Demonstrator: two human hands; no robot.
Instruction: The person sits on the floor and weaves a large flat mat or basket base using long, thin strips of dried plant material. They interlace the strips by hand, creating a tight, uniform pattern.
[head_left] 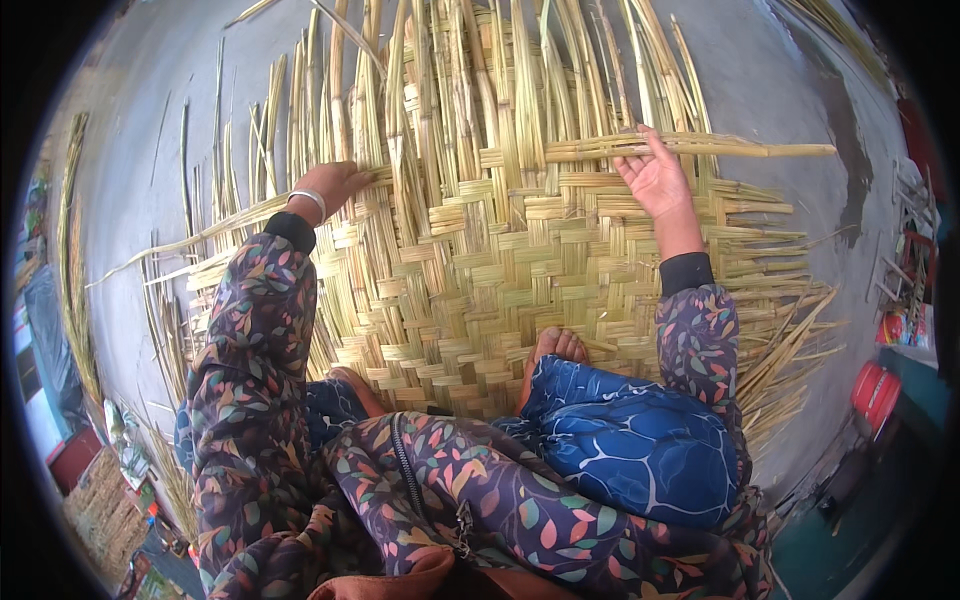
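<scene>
A half-woven mat of split reeds (480, 270) lies on the floor in front of me, its pale green and straw-coloured strips crossing over and under. Loose lengthwise strips (460, 90) fan out at its far side. My left hand (333, 188), with a white bangle at the wrist, is closed round a crosswise reed strip (235, 220) at the weave's left. On the right, my right hand (657, 183) is turned palm up. Its fingers grip a crosswise bundle of reed strips (740, 147), one finger over it, while the bundle's inner end passes among the lengthwise strips.
My bare feet (562, 345) rest on the mat's near edge. Strip ends (790, 350) stick out at its right side. A long reed bundle (72, 240) lies at far left on the grey floor (800, 90). A red container (876, 395) stands at right.
</scene>
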